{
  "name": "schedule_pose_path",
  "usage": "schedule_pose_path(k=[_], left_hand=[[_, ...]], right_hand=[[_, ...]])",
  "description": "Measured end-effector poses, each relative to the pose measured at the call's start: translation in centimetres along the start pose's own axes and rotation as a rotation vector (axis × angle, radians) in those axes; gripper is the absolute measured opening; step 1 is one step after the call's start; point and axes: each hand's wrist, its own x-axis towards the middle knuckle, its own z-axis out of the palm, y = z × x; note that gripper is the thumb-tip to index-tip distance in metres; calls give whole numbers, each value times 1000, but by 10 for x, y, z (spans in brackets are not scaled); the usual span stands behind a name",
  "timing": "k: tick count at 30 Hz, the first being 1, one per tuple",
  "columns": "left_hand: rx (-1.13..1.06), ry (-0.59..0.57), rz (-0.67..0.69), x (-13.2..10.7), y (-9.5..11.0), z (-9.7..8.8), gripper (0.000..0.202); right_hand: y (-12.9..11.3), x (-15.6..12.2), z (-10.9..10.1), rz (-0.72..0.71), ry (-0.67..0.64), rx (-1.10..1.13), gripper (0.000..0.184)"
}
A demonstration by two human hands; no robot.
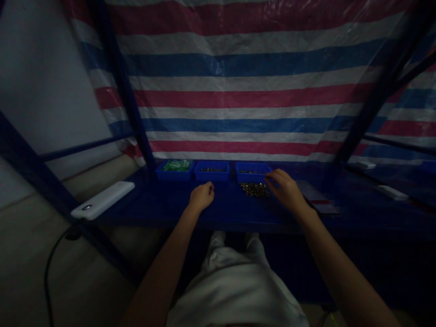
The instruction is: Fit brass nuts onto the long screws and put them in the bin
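My left hand (202, 196) rests on the blue table in front of the middle bin, its fingers curled closed; whatever may be inside them is hidden. To the right, my right hand (284, 187) hovers at the front right corner of the right blue bin (252, 178), its fingertips drawn together. Anything in that pinch is too small and dark to make out. Just left of it lies a pile of small brass-coloured metal pieces (255, 190). Small metal parts also lie in the right bin and in the middle blue bin (211, 175).
A left blue bin (174, 176) holds green and clear packets. A phone (318, 199) lies right of my right hand. A white power bank (103, 200) with a cable is at the left end. Blue frame posts (127, 91) and a striped sheet (225, 97) bound the table (163, 209).
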Motion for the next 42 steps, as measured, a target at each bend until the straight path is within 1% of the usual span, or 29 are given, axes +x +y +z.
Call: schedule_pose_path(k=[2, 4, 7, 10, 12, 13, 15, 17, 20, 21, 23, 25, 26, 29, 30, 31, 32, 33, 36, 39, 41, 42], left_hand=[[5, -3, 1, 0, 0, 0, 22], [9, -5, -1, 0, 0, 0, 22], [10, -9, -11, 1, 0, 0, 22], [9, -8, -17, 1, -1, 1, 22], [6, -1, -10, 1, -1, 1, 22], [6, 2, -5, 1, -1, 1, 22], [5, 6, 1, 0, 0, 1, 21], [4, 0, -4, 0, 0, 0, 21], [-3, -12, -13, 0, 0, 0, 22], [-4, -12, -14, 1, -1, 0, 22], [-5, -6, -14, 1, -1, 1, 21], [-3, 1, -8, 1, -1, 1, 21], [-2, 3, -6, 1, -1, 2, 21], [4, -2, -4, 1, 0, 1, 21], [6, -3, -5, 1, 0, 1, 21], [9, -4, -6, 1, 0, 1, 21], [11, -3, -3, 1, 1, 1, 21], [12, 0, 1, 1, 1, 1, 20], [12, 7, 5, 1, 0, 1, 20], [9, -5, -12, 0, 0, 0, 21], [7, -7, -14, 0, 0, 1, 21], [5, -5, -11, 0, 0, 1, 21]], right_hand=[[-7, -5, -3, 6, 29, 84, 16], [-12, -11, -5, 81, 91, 215, 17], [-12, -17, -1, 306, 187, 483, 22], [-2, -17, 5, 521, 220, 723, 30], [5, -11, 8, 604, 256, 794, 32], [8, -7, 8, 623, 283, 802, 33], [12, 3, 7, 611, 360, 770, 31], [14, 15, 7, 545, 452, 696, 29], [17, 31, 12, 419, 588, 510, 25], [19, 35, 16, 384, 608, 424, 24], [26, 38, 28, 342, 589, 237, 23], [35, 36, 41, 337, 488, 69, 24], [40, 34, 47, 344, 393, -11, 24], [51, 24, 62, 397, -1, -192, 30], [54, 21, 65, 410, -98, -225, 33], [56, 18, 66, 416, -158, -245, 35], [57, 16, 67, 412, -182, -254, 36], [58, 14, 66, 398, -174, -253, 35], [57, 10, 61, 339, -50, -240, 29], [51, 6, 53, 304, 78, -254, 24], [45, 0, 48, 304, 117, -269, 22], [43, -4, 45, 307, 117, -266, 21]])
